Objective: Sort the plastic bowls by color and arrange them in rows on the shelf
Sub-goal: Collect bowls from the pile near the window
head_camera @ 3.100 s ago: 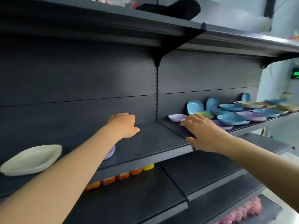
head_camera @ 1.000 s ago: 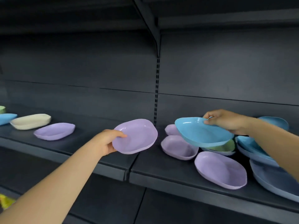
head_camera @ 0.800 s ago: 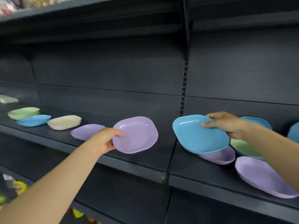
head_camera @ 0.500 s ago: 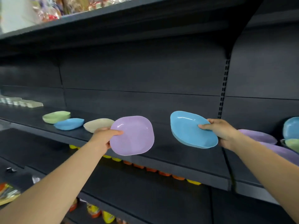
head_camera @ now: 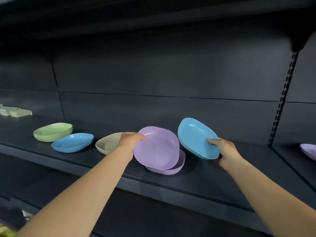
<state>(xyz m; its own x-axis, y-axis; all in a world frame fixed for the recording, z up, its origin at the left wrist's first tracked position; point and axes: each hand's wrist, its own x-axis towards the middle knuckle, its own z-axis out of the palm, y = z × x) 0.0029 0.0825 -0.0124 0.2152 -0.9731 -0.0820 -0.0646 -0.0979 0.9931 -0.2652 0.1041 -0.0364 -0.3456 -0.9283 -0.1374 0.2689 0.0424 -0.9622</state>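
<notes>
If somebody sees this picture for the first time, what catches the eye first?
Two bright bowls held up mid-frame: the left hand grips a purple bowl above a second purple bowl on the dark shelf, and the right hand grips a blue bowl. Further left sit cream, blue and green bowls.

Dark grey shelf [head_camera: 196, 183] is running L to R across the view, w/ a matching back panel behind. Sitting directly on it, L to R: a stack of pale flat items [head_camera: 15, 112] at far L by the back panel, a green bowl [head_camera: 53, 132], a blue bowl [head_camera: 72, 142] just beside & in front of it, a beige bowl [head_camera: 106, 144], then a purple bowl [head_camera: 176, 167]. Another purple bowl [head_camera: 308, 151] is lying at far R on the next section, partly cut off by the frame edge.
</notes>
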